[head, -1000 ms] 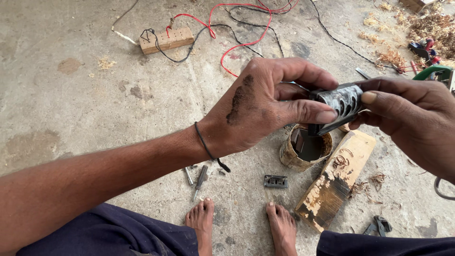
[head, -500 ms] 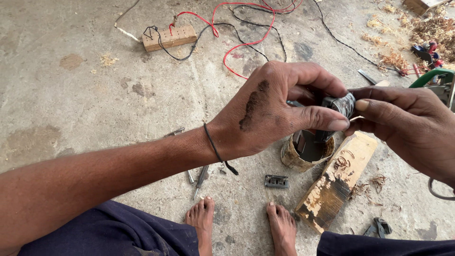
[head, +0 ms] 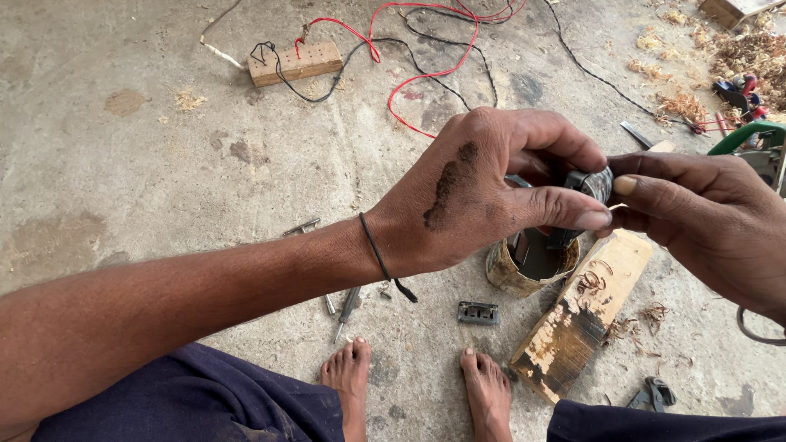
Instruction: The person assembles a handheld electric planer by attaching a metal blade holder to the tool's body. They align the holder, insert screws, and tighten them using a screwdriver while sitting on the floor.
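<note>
Black metal part (head: pixel 591 185), small and dark, sits right of centre in the frame, pinched between both hands; I see my left hand (head: pixel 483 196) wrapped over it from the left, thumb and fingers closed on it, a dark smear across the back of the hand and a black cord at the wrist; my right hand (head: pixel 704 221) comes in from the right edge, fingertips closed on the same part. Just below the hands stands a worn tin can (head: pixel 528 266) with dark contents; touching it on the right lies a wooden plank (head: pixel 585 315), charred at its lower end. Lower centre, a small grey bracket (head: pixel 478 313) lies between my bare feet; a screwdriver (head: pixel 348 311) lies left of it. Upper left, a wooden block (head: pixel 295 63) carries red and black wires (head: pixel 426 49) across the concrete floor (head: pixel 123 164).
</note>
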`<action>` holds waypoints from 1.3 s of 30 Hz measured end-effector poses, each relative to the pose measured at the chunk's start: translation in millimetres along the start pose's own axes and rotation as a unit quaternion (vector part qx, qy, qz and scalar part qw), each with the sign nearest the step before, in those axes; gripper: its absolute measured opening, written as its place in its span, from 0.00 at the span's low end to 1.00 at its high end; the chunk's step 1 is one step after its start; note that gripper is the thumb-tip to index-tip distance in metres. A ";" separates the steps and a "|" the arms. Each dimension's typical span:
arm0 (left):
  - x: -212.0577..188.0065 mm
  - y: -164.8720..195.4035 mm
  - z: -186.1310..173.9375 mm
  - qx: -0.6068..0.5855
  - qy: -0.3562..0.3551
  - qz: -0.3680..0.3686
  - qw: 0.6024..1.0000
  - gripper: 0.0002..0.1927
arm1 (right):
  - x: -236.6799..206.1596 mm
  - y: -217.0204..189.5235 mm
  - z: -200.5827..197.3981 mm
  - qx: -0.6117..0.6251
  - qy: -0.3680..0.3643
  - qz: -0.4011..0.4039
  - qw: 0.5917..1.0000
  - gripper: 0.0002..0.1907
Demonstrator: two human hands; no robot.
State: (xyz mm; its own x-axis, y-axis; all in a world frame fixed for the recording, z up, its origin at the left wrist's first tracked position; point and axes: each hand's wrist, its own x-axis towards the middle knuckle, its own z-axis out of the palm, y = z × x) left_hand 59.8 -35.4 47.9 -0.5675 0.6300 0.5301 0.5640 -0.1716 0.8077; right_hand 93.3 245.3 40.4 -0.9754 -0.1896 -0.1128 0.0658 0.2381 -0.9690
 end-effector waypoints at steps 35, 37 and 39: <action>-1.8 -38.6 12.1 0.052 0.026 -0.055 0.997 0.21 | 6.5 36.0 16.5 -0.152 -0.149 -0.092 0.973 0.43; -3.3 -44.3 12.7 0.068 0.029 -0.046 0.996 0.20 | 8.9 38.2 17.4 -0.146 -0.144 -0.059 0.977 0.46; -3.8 -47.9 12.7 0.065 0.031 -0.026 0.997 0.19 | 10.2 36.9 17.8 -0.115 -0.126 -0.010 0.985 0.45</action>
State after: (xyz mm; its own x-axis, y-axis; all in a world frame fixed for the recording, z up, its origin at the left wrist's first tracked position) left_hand 42.6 -19.9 3.9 -0.6311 0.5869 0.5072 0.6041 -0.0382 0.7960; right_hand 89.6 235.2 -0.4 -0.8904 -0.4205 -0.1741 -0.0305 0.4369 -0.8990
